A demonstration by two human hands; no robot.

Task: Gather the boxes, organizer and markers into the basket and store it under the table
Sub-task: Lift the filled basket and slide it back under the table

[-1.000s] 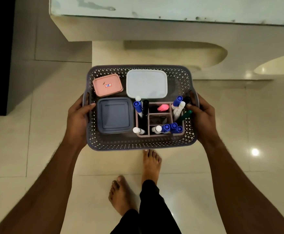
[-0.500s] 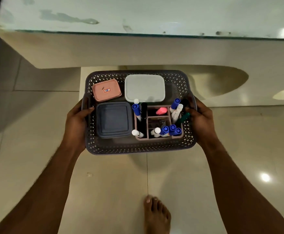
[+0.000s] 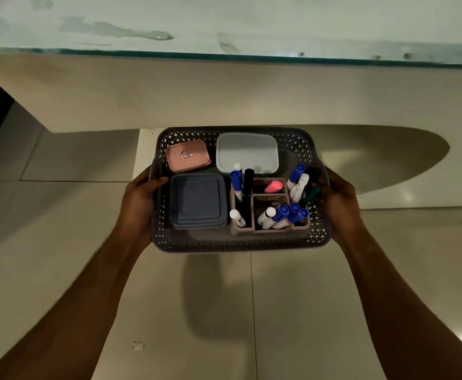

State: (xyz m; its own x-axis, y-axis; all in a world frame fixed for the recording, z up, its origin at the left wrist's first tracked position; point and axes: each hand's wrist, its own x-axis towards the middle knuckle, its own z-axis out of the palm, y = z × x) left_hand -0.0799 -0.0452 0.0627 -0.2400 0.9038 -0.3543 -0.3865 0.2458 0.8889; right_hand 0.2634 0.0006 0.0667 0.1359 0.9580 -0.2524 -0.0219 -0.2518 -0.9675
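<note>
Left hand (image 3: 139,204) clamped on the left end of the basket (image 3: 240,244), fingers (image 3: 157,182) hooked over the rim at the handle slot, thumb side hidden outside the wall. Held in the air above the tiled floor (image 3: 293,311), just in front of the table (image 3: 224,20) edge, shadow directly beneath.

Inside, from the left: pink box (image 3: 188,159) at the far corner, dark blue box (image 3: 197,201) nearer, pale lidded box (image 3: 247,153) at the far middle. Then the organizer (image 3: 269,224) on the right half, crammed with markers (image 3: 286,213), mostly upright or leaning, a green one poking toward the right wall.

Right hand (image 3: 336,207) wrapped on the right end, fingers curled over the rim beside the leaning markers.

Probably light to moderate in weight: thin perforated plastic, likely to flex if gripped at one end only, so both end handles look the right hold. Lidded boxes smooth and loose, apt to slide on a tilt; organizer top-heavy, markers ready to spill. Best kept level while lowered and pushed under the table.
</note>
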